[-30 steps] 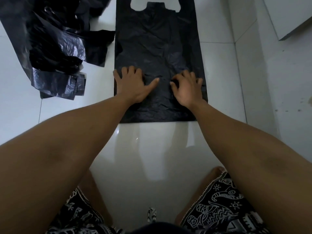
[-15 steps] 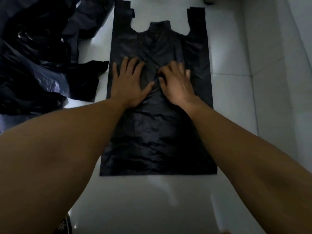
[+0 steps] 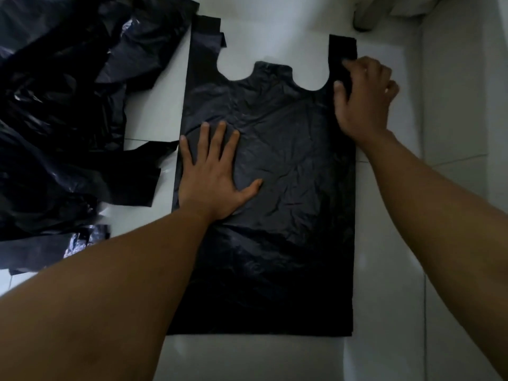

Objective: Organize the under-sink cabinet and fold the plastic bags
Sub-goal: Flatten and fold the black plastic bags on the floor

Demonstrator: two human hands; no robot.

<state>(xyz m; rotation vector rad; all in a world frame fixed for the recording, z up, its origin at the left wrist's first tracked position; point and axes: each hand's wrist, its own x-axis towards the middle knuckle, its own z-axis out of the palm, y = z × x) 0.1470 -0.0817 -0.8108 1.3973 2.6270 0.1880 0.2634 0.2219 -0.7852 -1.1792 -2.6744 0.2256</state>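
A black plastic bag (image 3: 280, 221) lies flat on the white tiled floor, handles pointing away from me. My left hand (image 3: 213, 178) presses flat on the bag's left middle part, fingers spread. At the bag's right handle, my right hand (image 3: 362, 94) has its fingers curled round the handle's base and pinches the plastic.
A heap of crumpled black plastic bags (image 3: 63, 114) covers the floor on the left, close to the flat bag's left edge. A white wall or cabinet side (image 3: 461, 105) rises on the right. A grey object (image 3: 368, 15) stands at the top right.
My right hand has left the bag's middle and moved up and right to the right handle, where it now pinches the plastic. The left hand stayed pressed flat on the bag.
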